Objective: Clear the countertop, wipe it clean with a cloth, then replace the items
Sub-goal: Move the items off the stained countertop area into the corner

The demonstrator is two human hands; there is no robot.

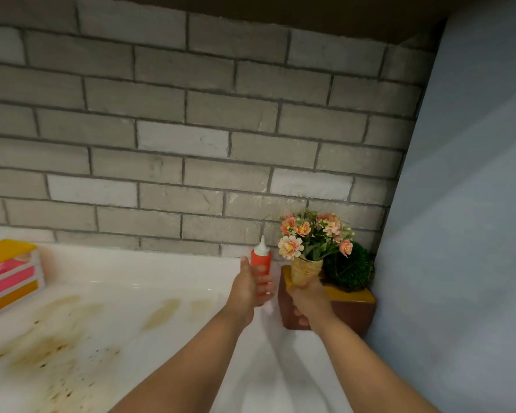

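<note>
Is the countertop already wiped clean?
No. Brown smears and dark specks still cover the white countertop to the left of the left hand, which grips the red squeeze bottle.

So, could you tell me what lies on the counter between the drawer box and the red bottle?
In the head view, nothing stands between the drawer box and red bottle: only white countertop with brownish stains.
</note>
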